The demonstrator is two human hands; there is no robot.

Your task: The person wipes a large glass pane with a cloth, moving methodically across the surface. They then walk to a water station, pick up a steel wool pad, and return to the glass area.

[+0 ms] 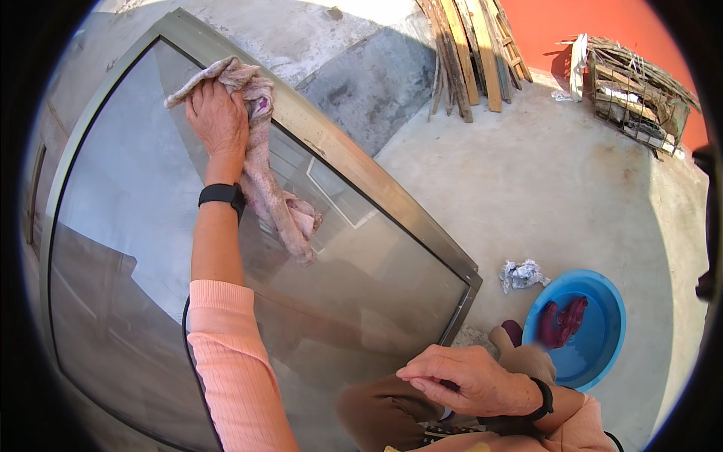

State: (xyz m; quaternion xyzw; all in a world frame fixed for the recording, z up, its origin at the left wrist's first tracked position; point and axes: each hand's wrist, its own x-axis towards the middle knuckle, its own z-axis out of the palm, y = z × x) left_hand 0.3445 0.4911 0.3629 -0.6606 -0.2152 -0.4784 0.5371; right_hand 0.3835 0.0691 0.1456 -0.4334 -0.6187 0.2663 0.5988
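Observation:
My left hand presses a damp, pale pinkish cloth on the upper part of a framed glass panel. One end of the cloth bunches above the fingers, and the rest trails down over the glass. The panel's metal frame runs along its upper right side. My right hand is held above my lap near the panel's lower right corner, its fingers curled loosely and nothing visible in them; its palm is hidden.
A blue plastic basin with water and a dark red cloth stands at right. Crumpled white material lies beside it on concrete. Wooden planks lean at the top; a wire rack of firewood stands by the red wall.

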